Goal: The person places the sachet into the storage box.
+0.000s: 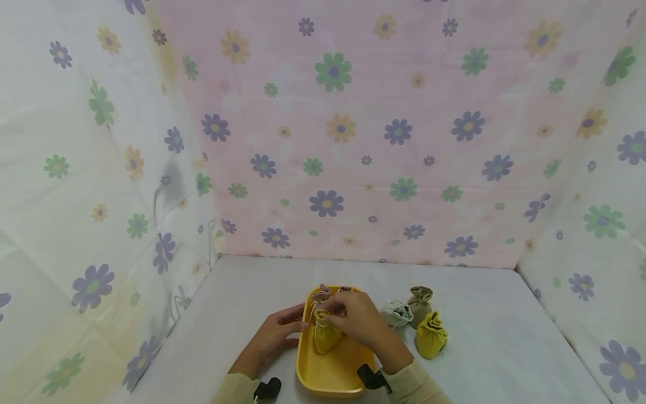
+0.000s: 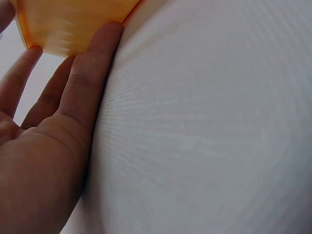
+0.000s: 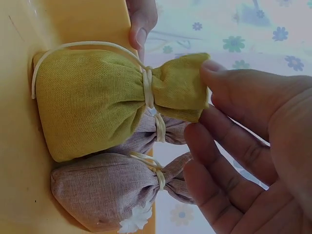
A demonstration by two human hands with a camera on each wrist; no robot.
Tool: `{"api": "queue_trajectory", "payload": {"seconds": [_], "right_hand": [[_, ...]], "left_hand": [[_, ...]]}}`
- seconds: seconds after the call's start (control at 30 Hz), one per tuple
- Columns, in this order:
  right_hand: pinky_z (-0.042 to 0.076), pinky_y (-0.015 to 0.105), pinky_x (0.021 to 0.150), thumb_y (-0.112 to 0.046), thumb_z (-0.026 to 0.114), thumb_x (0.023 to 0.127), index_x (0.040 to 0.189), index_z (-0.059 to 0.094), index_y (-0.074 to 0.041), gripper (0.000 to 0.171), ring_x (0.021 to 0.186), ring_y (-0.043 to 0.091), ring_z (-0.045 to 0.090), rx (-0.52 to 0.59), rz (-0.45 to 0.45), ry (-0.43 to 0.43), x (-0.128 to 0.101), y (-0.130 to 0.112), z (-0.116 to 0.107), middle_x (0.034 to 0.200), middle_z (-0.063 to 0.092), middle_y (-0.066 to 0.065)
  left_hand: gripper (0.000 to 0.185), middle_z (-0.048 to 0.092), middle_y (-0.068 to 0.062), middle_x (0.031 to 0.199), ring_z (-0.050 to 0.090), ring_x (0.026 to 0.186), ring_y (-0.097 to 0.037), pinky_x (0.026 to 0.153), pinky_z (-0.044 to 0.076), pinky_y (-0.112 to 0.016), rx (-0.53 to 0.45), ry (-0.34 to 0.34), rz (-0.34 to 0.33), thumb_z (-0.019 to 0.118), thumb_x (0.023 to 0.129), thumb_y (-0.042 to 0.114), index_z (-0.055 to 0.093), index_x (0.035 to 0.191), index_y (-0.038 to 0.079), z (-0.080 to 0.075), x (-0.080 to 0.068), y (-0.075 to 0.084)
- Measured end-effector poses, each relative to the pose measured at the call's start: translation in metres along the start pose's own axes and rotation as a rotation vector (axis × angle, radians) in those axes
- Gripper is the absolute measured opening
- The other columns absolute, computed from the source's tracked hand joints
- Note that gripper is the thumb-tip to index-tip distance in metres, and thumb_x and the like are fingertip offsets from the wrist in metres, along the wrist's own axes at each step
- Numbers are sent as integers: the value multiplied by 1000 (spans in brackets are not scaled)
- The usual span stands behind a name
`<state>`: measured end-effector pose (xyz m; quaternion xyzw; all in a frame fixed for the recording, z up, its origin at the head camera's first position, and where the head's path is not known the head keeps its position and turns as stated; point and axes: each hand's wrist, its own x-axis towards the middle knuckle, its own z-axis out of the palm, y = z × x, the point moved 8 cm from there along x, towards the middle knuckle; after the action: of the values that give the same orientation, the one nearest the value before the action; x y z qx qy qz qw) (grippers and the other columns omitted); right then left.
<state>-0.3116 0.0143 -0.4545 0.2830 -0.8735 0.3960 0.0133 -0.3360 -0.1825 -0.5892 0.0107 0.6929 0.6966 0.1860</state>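
A yellow-green drawstring pouch (image 3: 87, 97) stands in the yellow tray (image 1: 348, 376), its neck tied with a pale cord. The right hand (image 1: 360, 320) pinches the pouch's gathered top between thumb and fingers. Beside it in the tray are two mauve pouches; the nearer mauve pouch (image 3: 105, 190) carries a white flower-shaped piece, and the other is largely hidden. At the tray's left side is the left hand (image 1: 275, 334). Its fingers (image 2: 83, 83) lie straight against the outer wall, with the thumb at the rim.
Right of the tray stand a white pouch (image 1: 397, 313), an olive-brown pouch (image 1: 420, 306) and another yellow-green pouch (image 1: 431, 336), close together. White cloth (image 1: 484, 336) covers the table. Flower-printed curtains (image 1: 348, 168) enclose its back and sides.
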Motion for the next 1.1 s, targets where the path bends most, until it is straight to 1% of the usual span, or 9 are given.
{"api": "queue_trajectory", "payload": {"seconds": [0.1,0.23,0.37,0.47,0.63,0.77,0.87,1.0,1.1], "right_hand": [[59,20,75,-29,81,91,108,78,-22,18,88,4,68,8,-5,-4,-2,0,-2,103,74,-7],[59,23,77,-30,81,91,109,79,-22,19,94,14,71,15,-1,9,-7,-2,-6,107,74,-5],[60,30,79,-28,80,92,107,79,-22,16,99,22,70,8,-4,51,-14,-5,-15,109,74,-4],[60,35,79,-26,79,93,106,78,-23,14,101,23,69,10,-14,79,-17,-5,-21,114,75,-2],[61,44,90,-22,80,92,111,78,-29,20,112,18,69,-41,-31,168,-24,-7,-34,121,74,-3],[62,42,89,-17,86,86,109,77,-27,27,104,11,70,-97,-59,300,-33,-8,-49,113,74,-7],[62,39,86,-19,89,83,107,77,-27,28,99,7,69,-129,-32,381,-40,-2,-61,112,73,-11],[62,35,87,-26,89,83,107,77,-29,27,101,6,68,-170,26,422,-49,8,-72,113,71,-14],[62,35,84,-28,89,83,108,76,-27,28,101,8,68,-192,45,442,-55,13,-79,112,72,-12]], "left_hand": [[77,49,-15,158,62,129,-25,94,62,-44,2,7,-8,85,86,36,53,153,17,0,1,0],[78,49,-15,158,62,130,-25,94,62,-44,5,14,-14,85,85,36,53,153,17,0,1,0],[77,48,-15,159,61,131,-26,94,62,-44,8,13,-11,85,85,36,53,153,17,1,1,0],[78,48,-16,159,61,131,-26,93,62,-45,7,14,-8,85,85,36,52,153,16,1,0,0],[78,46,-17,160,61,130,-26,93,62,-44,4,19,-12,85,85,35,52,153,15,0,0,0],[79,46,-17,160,61,131,-27,93,62,-45,0,21,-17,86,85,34,52,153,15,1,0,-1],[80,46,-17,160,61,130,-26,92,62,-45,3,26,-19,86,83,35,52,153,15,1,0,-1],[80,47,-17,159,61,129,-26,92,62,-45,3,30,-19,87,83,35,53,153,15,0,1,-2],[79,47,-17,159,61,130,-27,92,62,-45,-4,27,-20,86,84,33,53,153,15,0,1,-1]]}}
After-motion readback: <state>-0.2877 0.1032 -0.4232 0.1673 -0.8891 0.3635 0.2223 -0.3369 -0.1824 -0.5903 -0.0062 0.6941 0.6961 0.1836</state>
